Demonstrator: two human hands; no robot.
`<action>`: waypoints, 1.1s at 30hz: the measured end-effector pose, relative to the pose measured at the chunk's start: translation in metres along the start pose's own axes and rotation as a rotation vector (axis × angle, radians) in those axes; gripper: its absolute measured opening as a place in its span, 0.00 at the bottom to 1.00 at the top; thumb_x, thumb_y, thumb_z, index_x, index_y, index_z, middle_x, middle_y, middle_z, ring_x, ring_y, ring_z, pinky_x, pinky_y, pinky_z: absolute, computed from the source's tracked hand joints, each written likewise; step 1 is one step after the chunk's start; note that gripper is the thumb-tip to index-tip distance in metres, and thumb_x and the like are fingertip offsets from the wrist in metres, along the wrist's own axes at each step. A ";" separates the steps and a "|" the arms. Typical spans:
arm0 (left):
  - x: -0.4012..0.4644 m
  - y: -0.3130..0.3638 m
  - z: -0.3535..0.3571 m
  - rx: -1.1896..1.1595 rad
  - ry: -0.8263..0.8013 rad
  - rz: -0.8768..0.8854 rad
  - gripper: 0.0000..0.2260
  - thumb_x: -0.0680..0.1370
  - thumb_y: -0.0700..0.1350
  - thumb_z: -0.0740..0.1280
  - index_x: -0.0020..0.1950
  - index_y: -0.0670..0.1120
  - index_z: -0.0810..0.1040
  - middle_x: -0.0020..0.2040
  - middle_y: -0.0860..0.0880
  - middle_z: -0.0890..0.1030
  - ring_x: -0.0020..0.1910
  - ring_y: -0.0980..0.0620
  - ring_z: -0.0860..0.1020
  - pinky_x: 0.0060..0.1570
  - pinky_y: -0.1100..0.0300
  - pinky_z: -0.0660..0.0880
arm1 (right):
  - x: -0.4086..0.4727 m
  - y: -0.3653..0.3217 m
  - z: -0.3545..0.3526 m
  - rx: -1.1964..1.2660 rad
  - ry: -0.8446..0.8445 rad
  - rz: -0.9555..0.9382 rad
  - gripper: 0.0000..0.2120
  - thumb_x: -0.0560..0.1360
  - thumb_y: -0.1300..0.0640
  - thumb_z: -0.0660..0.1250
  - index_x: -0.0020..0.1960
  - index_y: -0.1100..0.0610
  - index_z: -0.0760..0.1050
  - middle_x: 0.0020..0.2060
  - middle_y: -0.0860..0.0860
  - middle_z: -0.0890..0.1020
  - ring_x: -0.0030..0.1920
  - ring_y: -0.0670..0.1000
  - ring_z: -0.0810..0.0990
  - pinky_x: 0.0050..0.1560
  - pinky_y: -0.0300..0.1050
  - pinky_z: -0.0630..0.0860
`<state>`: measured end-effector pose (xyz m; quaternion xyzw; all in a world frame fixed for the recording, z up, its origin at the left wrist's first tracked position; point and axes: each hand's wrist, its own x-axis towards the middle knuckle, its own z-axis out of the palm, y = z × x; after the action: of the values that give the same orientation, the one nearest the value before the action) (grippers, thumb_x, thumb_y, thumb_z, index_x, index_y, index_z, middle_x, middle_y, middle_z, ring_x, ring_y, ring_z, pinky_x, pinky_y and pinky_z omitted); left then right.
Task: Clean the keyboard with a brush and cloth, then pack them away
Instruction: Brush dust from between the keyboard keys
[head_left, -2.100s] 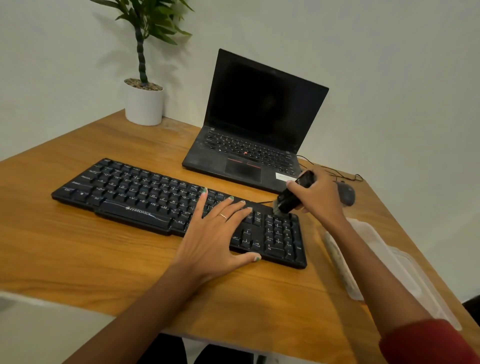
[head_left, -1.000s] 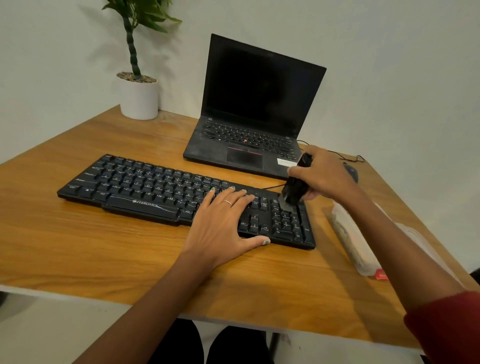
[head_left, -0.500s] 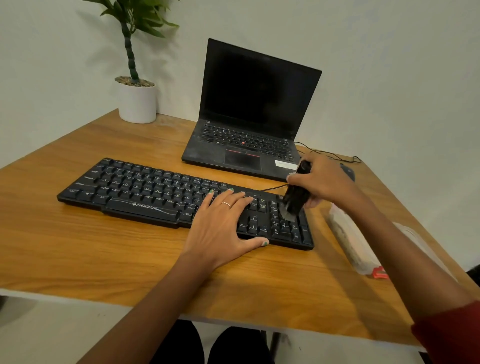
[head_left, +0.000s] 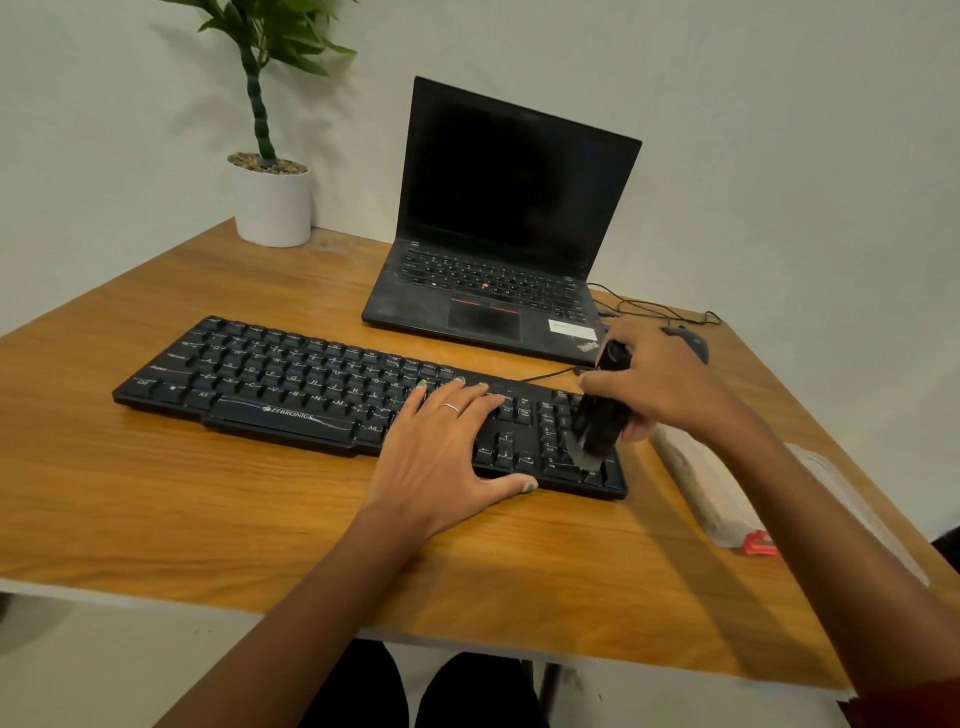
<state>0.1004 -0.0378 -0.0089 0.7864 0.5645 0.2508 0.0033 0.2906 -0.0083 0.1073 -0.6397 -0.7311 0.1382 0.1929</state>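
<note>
A black keyboard lies across the wooden table. My left hand rests flat on its right half, fingers straight, thumb at the front edge. My right hand grips a black brush, whose grey bristles touch the number pad at the keyboard's right end. A clear plastic box with a red clip lies to the right of the keyboard, partly hidden by my right forearm. I see no cloth on the table.
An open black laptop stands behind the keyboard. A dark mouse and thin cables sit behind my right hand. A potted plant in a white pot stands at the far left corner by the wall.
The brush has moved from the far edge of the number pad toward its near edge. My left hand has stayed on the keyboard. The camera has shifted slightly.
</note>
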 end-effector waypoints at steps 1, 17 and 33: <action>0.000 0.000 0.000 -0.001 -0.001 0.000 0.44 0.64 0.78 0.47 0.75 0.55 0.61 0.75 0.54 0.64 0.75 0.54 0.57 0.74 0.53 0.46 | 0.001 0.001 -0.001 0.030 0.049 0.001 0.10 0.74 0.54 0.68 0.50 0.57 0.70 0.40 0.55 0.79 0.36 0.55 0.83 0.34 0.50 0.82; 0.000 0.000 0.000 0.013 0.003 -0.001 0.45 0.64 0.78 0.48 0.74 0.54 0.63 0.74 0.54 0.66 0.74 0.53 0.60 0.74 0.53 0.49 | -0.016 -0.004 0.005 0.004 0.015 0.000 0.11 0.73 0.53 0.68 0.50 0.56 0.69 0.40 0.53 0.78 0.38 0.54 0.82 0.34 0.49 0.81; 0.000 0.001 -0.001 0.007 0.007 0.001 0.44 0.64 0.78 0.49 0.73 0.53 0.65 0.73 0.53 0.68 0.74 0.52 0.61 0.73 0.52 0.52 | -0.023 0.008 0.008 0.047 0.099 -0.036 0.10 0.73 0.53 0.68 0.49 0.55 0.69 0.40 0.51 0.77 0.37 0.51 0.81 0.28 0.42 0.78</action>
<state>0.1004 -0.0387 -0.0079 0.7859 0.5650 0.2515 -0.0018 0.2967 -0.0295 0.0942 -0.6278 -0.7285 0.1203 0.2462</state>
